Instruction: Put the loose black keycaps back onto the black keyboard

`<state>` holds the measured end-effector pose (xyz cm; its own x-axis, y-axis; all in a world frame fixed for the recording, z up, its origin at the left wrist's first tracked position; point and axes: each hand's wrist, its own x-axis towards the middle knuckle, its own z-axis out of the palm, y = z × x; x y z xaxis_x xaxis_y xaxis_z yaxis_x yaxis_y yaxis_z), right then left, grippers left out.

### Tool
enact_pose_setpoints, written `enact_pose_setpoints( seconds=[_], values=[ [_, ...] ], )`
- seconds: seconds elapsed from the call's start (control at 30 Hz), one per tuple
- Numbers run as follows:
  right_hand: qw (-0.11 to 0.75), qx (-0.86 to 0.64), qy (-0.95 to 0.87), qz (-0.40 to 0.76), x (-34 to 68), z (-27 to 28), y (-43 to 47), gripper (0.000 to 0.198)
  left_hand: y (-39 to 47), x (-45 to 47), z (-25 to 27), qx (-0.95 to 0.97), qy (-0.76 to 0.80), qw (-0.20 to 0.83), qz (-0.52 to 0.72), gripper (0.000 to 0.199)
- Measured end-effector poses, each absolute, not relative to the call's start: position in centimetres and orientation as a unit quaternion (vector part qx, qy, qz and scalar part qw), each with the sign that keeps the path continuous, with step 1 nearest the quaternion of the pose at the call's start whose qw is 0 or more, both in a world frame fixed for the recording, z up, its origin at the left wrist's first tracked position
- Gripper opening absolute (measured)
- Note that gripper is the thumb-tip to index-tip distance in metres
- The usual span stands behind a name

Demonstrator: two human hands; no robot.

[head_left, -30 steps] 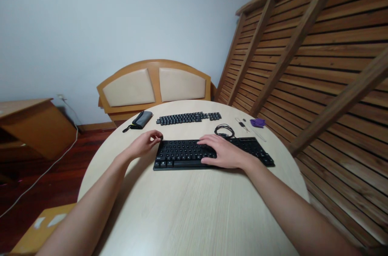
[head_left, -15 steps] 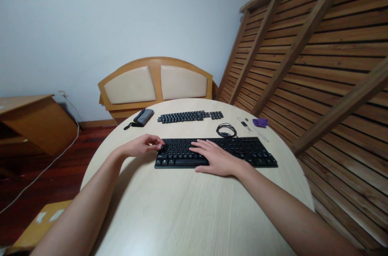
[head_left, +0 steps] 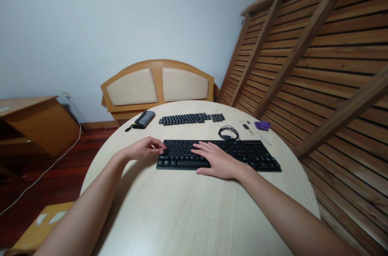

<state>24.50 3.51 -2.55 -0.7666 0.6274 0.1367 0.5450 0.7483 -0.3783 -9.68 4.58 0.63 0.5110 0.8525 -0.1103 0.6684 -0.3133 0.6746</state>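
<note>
Under my right hand (head_left: 218, 162), spread, gripping nothing: black keyboard (head_left: 185, 164). Left hand (head_left: 146, 148) near-pinched at its left end, hold unclear. Likely single-key work; next move needs steadiness.

Left forearm (head_left: 87, 203): bare, stretched forward and slanting in toward the middle, the elbow end lower than the hand.
Left wrist (head_left: 121, 156): bent, turning the hand inward to the person's right.
Left hand (head_left: 148, 148): fingers (head_left: 158, 143) curled, tips drawn in near the thumb; from where I stand, their exact contact is too small to make out.
Right forearm (head_left: 281, 205): bare, reaching forward and in from the other side.
Right wrist (head_left: 241, 172): nearly straight.
Right hand (head_left: 218, 163): palm down, fingers extended toward the left hand, thumb (head_left: 204, 171) apart and nearer the body.
</note>
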Motion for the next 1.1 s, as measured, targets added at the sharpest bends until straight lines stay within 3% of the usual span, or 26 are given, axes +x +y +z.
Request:
enact_pose_setpoints(
  seconds=[0.77,1.1],
  values=[
    [0.114,-0.317,-0.932,0.134,24.4,-2.5,3.5,0.076,4.3,-8.5,1.3,0.874,0.439,0.19,0.092,0.027],
    [0.117,-0.319,-0.931,0.13,24.5,-2.6,3.5,0.076,4.2,-8.4,1.1,0.84,0.482,0.23,0.096,0.032]
  ],
)
